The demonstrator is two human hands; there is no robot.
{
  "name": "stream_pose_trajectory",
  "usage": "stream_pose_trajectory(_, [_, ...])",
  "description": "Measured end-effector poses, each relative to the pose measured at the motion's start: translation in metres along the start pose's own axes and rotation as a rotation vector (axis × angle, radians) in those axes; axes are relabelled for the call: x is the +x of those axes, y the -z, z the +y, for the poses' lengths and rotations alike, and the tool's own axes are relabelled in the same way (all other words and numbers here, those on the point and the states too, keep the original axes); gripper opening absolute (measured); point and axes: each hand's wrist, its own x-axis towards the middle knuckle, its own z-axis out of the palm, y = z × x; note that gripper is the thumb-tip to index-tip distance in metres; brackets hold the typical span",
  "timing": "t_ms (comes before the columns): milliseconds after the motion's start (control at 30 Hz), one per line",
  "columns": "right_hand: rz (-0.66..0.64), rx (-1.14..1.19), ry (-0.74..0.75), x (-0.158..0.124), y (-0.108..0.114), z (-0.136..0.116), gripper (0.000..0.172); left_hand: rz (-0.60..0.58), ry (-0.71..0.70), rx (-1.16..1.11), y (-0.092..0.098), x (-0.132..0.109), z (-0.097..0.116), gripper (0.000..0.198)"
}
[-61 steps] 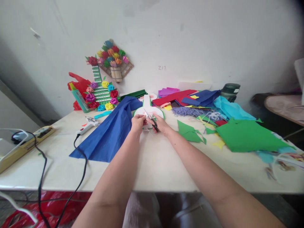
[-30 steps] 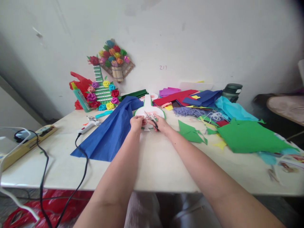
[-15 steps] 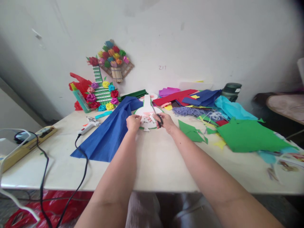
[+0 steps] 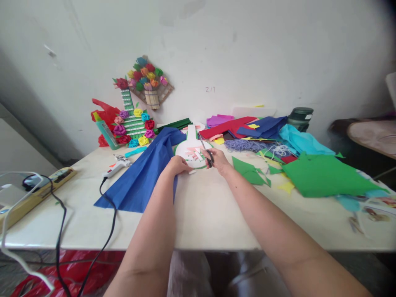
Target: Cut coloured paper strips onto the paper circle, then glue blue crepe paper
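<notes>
A guitar-shaped white cutout with a green border (image 4: 182, 147) lies on the table, small white and pink paper pieces (image 4: 194, 154) on its round body. My left hand (image 4: 177, 165) rests at the cutout's near left edge, fingers bent together and fingertips low beside a small white scrap (image 4: 192, 172). Whatever those fingers may pinch is too small to make out. Black-handled scissors (image 4: 210, 158) are held in my right hand (image 4: 220, 160) over the cutout's right side, blades pointing away toward its neck. Near my right fingertips is a small white strip (image 4: 198, 155).
Blue crepe paper (image 4: 139, 177) spreads left of the cutout, beside a glue gun (image 4: 119, 166) with a black cord. A glue bottle (image 4: 105, 132) and a flower-decorated guitar (image 4: 133, 121) stand behind. Purple yarn (image 4: 247, 145) and green sheets (image 4: 328, 175) lie right.
My left hand has come down and slightly toward me, to the cutout's near edge, from above its left side. My right hand keeps the scissors in nearly the same place.
</notes>
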Motion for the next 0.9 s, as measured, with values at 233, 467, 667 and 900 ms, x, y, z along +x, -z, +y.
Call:
stream_pose_trajectory(233, [0.037,-0.042,-0.001,0.004,0.002,0.002,0.032,-0.088,-0.014,0.019,0.009,-0.005,0.000,0.027])
stream_pose_trajectory(467, [0.415,-0.735,-0.028,0.011,0.023,-0.004,0.042,-0.159,-0.056,0.259,0.011,-0.010,0.009,0.040])
stream_pose_trajectory(667, [0.435,-1.302,-0.191,0.008,0.044,-0.011,0.039,-0.268,-0.043,0.283,0.007,-0.016,0.019,0.035])
stream_pose_trajectory(900, [0.337,-1.397,-0.298,0.009,0.044,-0.013,0.044,-0.348,-0.045,0.246,0.006,-0.019,0.021,0.026])
